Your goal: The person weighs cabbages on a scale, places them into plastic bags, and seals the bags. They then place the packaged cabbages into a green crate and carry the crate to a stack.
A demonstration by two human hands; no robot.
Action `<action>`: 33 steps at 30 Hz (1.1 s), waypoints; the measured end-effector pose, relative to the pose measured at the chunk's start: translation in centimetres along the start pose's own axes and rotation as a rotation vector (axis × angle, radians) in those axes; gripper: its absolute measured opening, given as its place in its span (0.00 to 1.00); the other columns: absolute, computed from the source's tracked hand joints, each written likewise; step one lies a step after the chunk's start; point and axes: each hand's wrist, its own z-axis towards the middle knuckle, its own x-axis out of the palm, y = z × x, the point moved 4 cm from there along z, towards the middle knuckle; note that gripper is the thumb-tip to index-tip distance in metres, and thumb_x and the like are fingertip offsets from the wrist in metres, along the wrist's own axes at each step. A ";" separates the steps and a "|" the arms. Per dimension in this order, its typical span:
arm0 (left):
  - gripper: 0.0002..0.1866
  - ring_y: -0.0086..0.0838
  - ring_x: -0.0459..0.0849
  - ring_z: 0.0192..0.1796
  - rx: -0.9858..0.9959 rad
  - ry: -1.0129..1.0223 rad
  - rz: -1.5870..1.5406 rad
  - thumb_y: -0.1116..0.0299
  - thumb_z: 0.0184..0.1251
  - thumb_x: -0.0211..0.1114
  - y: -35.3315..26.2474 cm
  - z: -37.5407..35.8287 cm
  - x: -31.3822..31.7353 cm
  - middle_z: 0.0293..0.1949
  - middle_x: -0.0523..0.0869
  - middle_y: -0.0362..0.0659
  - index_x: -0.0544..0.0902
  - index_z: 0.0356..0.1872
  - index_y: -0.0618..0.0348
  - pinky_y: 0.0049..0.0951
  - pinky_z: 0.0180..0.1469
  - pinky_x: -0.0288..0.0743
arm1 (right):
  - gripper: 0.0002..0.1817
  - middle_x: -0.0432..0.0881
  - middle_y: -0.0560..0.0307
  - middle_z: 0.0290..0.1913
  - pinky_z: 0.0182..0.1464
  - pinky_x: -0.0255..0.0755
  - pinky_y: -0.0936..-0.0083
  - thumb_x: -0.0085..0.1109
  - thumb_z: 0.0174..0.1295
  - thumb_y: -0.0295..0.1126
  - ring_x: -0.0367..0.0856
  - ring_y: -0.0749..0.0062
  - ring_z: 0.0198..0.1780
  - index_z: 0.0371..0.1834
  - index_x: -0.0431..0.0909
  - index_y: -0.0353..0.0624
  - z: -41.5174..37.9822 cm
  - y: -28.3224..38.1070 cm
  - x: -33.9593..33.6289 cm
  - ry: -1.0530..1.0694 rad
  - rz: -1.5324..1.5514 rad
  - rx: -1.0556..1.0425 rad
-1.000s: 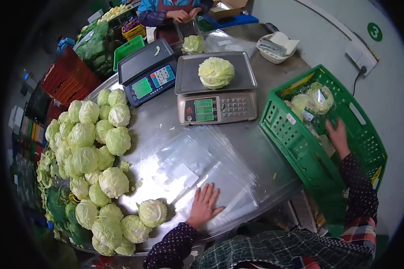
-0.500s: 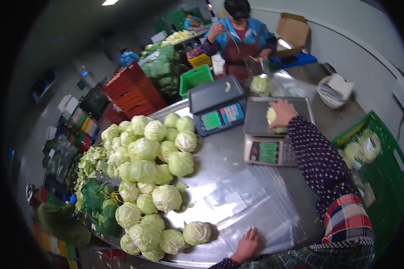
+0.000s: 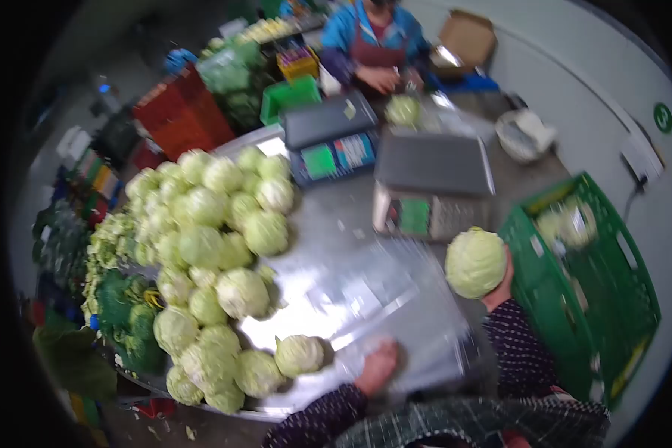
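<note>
A round pale-green cabbage (image 3: 476, 263) is in my right hand (image 3: 503, 285), held up between the scale and the green crate. My fingers wrap its right side and are partly hidden behind it. My left hand (image 3: 378, 366) rests at the near edge of a fanned stack of clear plastic bags (image 3: 418, 317). Blur hides how its fingers lie. The silver scale (image 3: 434, 166) has a bare plate and a lit green display. To the left, a large heap of cabbages (image 3: 201, 246) covers the steel table (image 3: 317, 246), with one cabbage (image 3: 299, 355) nearest my left hand.
A green crate (image 3: 586, 299) with a few bagged vegetables stands on the right. Behind the heap is a dark scale (image 3: 332, 142). Across the table, a co-worker (image 3: 377, 52) has both hands near another cabbage (image 3: 403, 110). A white basket (image 3: 523, 134) sits at the back right.
My right hand has come off the scale plate toward me, lifting the cabbage. My left hand stays by the bags. The co-worker's raised hand has come down, and my view has shifted.
</note>
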 end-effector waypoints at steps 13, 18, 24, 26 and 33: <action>0.13 0.41 0.81 0.49 0.387 -0.296 0.165 0.69 0.48 0.64 -3.2 0.1 -5.4 0.50 0.79 0.51 0.80 0.35 0.64 0.36 0.38 0.81 | 0.50 0.70 0.38 0.64 0.64 0.64 0.44 0.46 0.56 0.72 0.69 0.43 0.64 0.65 0.65 0.35 -23.4 -8.2 -7.3 -0.238 0.373 0.288; 0.15 0.45 0.80 0.53 0.240 -0.096 0.165 0.66 0.48 0.65 -3.4 1.4 -5.3 0.51 0.78 0.58 0.80 0.35 0.67 0.39 0.43 0.81 | 0.43 0.76 0.42 0.59 0.62 0.69 0.52 0.45 0.60 0.68 0.76 0.49 0.58 0.60 0.71 0.36 -22.9 -12.1 -7.7 -0.188 0.306 0.388; 0.13 0.43 0.81 0.51 0.375 -0.236 0.242 0.71 0.53 0.62 -2.1 0.5 -3.6 0.50 0.81 0.52 0.79 0.40 0.66 0.37 0.41 0.81 | 0.39 0.76 0.43 0.58 0.61 0.71 0.56 0.44 0.63 0.63 0.77 0.51 0.57 0.60 0.71 0.36 -21.8 -13.6 -6.4 -0.158 0.292 0.448; 0.12 0.41 0.83 0.43 0.315 -0.277 0.062 0.71 0.54 0.62 -2.8 0.7 -5.0 0.41 0.82 0.50 0.78 0.40 0.64 0.37 0.37 0.80 | 0.39 0.76 0.43 0.58 0.61 0.71 0.56 0.44 0.63 0.62 0.77 0.51 0.57 0.60 0.71 0.36 -21.1 -13.9 -5.9 -0.159 0.275 0.475; 0.09 0.38 0.78 0.38 0.474 -0.280 0.236 0.71 0.51 0.60 -6.4 -2.5 -9.2 0.34 0.76 0.46 0.77 0.35 0.60 0.38 0.35 0.74 | 0.34 0.77 0.44 0.59 0.63 0.69 0.58 0.42 0.65 0.57 0.76 0.51 0.58 0.58 0.74 0.37 -17.5 -14.0 -10.1 -0.103 0.231 0.245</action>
